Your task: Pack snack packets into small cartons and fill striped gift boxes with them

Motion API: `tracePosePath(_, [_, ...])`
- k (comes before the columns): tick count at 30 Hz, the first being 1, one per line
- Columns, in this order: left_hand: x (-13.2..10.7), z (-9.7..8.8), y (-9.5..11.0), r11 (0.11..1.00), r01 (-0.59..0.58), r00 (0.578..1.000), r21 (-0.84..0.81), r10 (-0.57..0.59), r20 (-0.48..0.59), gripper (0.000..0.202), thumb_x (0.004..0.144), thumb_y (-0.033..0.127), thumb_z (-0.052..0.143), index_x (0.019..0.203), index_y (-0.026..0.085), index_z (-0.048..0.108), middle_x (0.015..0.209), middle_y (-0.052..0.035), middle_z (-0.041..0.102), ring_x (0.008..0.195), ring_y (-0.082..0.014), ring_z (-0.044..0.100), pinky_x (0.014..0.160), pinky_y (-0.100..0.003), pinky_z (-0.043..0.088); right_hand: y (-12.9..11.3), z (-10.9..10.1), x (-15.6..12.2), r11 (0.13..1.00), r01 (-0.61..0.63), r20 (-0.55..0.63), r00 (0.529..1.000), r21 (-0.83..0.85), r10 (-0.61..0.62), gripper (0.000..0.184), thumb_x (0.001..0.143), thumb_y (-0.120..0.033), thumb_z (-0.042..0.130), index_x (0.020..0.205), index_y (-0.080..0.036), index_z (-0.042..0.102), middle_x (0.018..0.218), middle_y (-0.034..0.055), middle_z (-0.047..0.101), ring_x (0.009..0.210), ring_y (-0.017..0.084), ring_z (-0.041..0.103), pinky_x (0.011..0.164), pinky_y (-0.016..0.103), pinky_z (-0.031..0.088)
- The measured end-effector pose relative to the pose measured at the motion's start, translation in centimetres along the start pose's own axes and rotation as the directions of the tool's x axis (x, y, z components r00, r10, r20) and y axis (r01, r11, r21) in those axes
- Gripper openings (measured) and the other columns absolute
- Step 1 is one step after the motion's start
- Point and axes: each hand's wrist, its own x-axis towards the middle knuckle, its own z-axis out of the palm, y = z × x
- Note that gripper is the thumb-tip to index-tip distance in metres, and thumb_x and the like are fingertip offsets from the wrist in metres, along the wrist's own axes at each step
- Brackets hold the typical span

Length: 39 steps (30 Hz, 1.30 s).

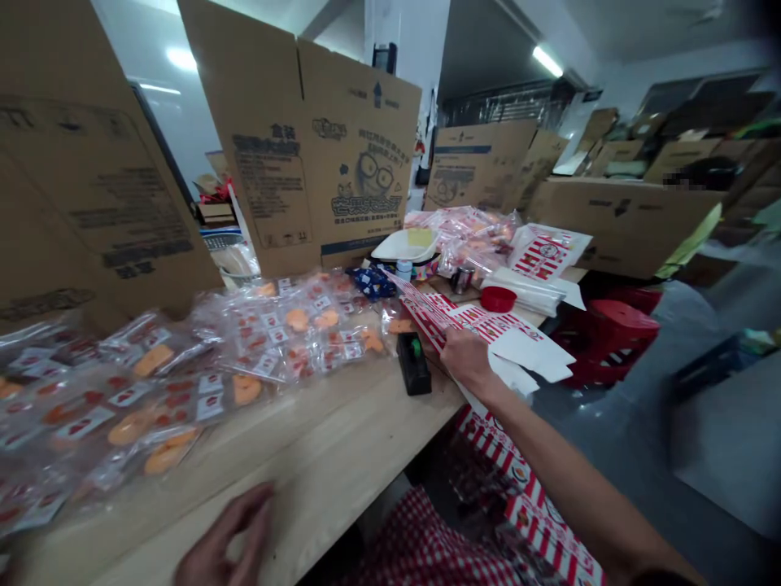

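Observation:
My right hand [467,360] is closed on the edge of a red-and-white striped printed card [421,308], which it holds tilted up off the table. More striped cards with white flaps [488,324] lie flat beneath and beside it. A black tape dispenser [415,366] with a green core stands just left of that hand. My left hand [229,537] is low over the near part of the wooden table [317,456], its fingers loosely curved, thumb apart, with nothing in them. Clear plastic packets [293,325] with orange pieces and small labels spread beyond it.
Tall cardboard boxes [359,171] stand along the table's back. A red round lid or dish [498,299], a metal cup [462,280] and a white tray [406,244] are further back. A red plastic stool [616,334] stands right, and striped sheets [530,496] hang below the table edge.

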Motion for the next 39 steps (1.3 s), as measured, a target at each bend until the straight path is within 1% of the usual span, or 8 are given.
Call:
tracePosePath(3, [-1.5,2.5,2.0,0.967,0.111,0.991,-0.228,-0.089,0.105,0.066,0.08,0.063,0.075,0.132,0.024,0.065,0.128,-0.0134,0.073,0.118,-0.0343,0.069,0.099,-0.049,0.057,-3.5,-1.4,-6.6,0.965,0.262,-0.242,0.938,0.031,-0.247,0.038,0.091,-0.007,0.046,0.118,-0.008,0.072,0.098,0.0172,0.073,0.097,0.028,0.066,0.083,0.034,0.049])
tracePosePath(8, [0.6,7.0,4.9,0.775,0.067,0.959,-0.629,-0.223,-0.173,0.057,0.079,0.052,0.079,0.12,0.014,0.067,0.119,-0.0159,0.076,0.106,-0.0334,0.074,0.092,-0.047,0.062,-10.0,-1.7,-16.1,0.569,0.82,-0.549,0.504,0.062,-0.667,0.044,0.084,-0.008,0.049,0.123,0.0,0.068,0.115,0.0222,0.073,0.088,0.028,0.067,0.073,0.038,0.056])
tracePosePath(12, [0.8,2.1,4.2,0.713,0.021,0.886,-0.701,-0.337,-0.317,0.043,0.073,0.023,0.083,0.112,0.012,0.071,0.105,-0.0124,0.08,0.091,-0.0297,0.078,0.086,-0.043,0.065,-9.5,-1.7,-13.3,0.47,0.784,-0.539,0.621,0.406,-0.57,0.045,0.088,-0.01,0.049,0.129,-0.012,0.064,0.124,0.016,0.071,0.112,0.029,0.066,0.095,0.046,0.056])
tracePosePath(16, [-2.4,-5.9,3.0,0.768,-0.025,0.874,-0.64,-0.295,-0.388,0.049,0.062,0.02,0.092,0.107,0.014,0.074,0.099,-0.0114,0.081,0.082,-0.031,0.079,0.077,-0.042,0.068,-5.4,-0.8,-5.1,0.664,0.545,-0.644,0.755,0.512,-0.122,0.051,0.089,-0.022,0.054,0.139,-0.013,0.057,0.135,0.0203,0.063,0.126,0.038,0.059,0.107,0.062,0.046])
tracePosePath(20, [-5.0,-10.4,2.9,0.844,0.002,0.875,-0.537,-0.262,-0.407,0.055,0.055,0.024,0.096,0.105,0.015,0.076,0.1,-0.0122,0.081,0.081,-0.0327,0.079,0.074,-0.041,0.068,-5.3,-1.9,-1.5,0.575,0.687,-0.609,0.703,0.445,-0.367,0.057,0.089,-0.019,0.054,0.146,-0.014,0.052,0.149,0.0176,0.054,0.142,0.037,0.045,0.115,0.06,0.038])
tracePosePath(27, [-5.7,-12.1,4.3,0.921,-0.003,0.898,-0.389,-0.169,-0.407,0.049,0.06,0.034,0.095,0.102,0.014,0.077,0.095,-0.0124,0.082,0.077,-0.0307,0.079,0.069,-0.036,0.068,-13.1,-5.2,-4.4,0.214,0.894,-0.36,0.364,0.393,-0.859,0.042,0.089,-0.01,0.048,0.129,-0.015,0.062,0.123,0.0136,0.071,0.117,0.029,0.062,0.109,0.055,0.04])
tracePosePath(34, [-6.0,-12.3,5.6,0.926,-0.069,0.85,-0.37,-0.14,-0.509,0.051,0.066,0.041,0.091,0.108,0.016,0.074,0.097,-0.0098,0.082,0.078,-0.0285,0.079,0.071,-0.036,0.068,-15.2,-4.8,-5.9,0.23,0.814,-0.411,0.487,0.533,-0.771,0.048,0.089,-0.012,0.05,0.137,-0.012,0.057,0.13,0.0196,0.065,0.118,0.034,0.059,0.103,0.06,0.042])
tracePosePath(39, [-6.6,-11.0,7.0,0.872,-0.13,0.926,-0.471,-0.063,-0.372,0.066,0.078,0.033,0.082,0.139,0.034,0.059,0.122,-0.0039,0.077,0.094,-0.0266,0.078,0.083,-0.038,0.067,-15.4,-5.0,-4.5,-0.059,0.156,-0.148,0.65,0.986,-0.745,0.026,0.092,-0.029,0.061,0.116,-0.02,0.068,0.108,0.0085,0.074,0.094,0.023,0.07,0.085,0.042,0.058])
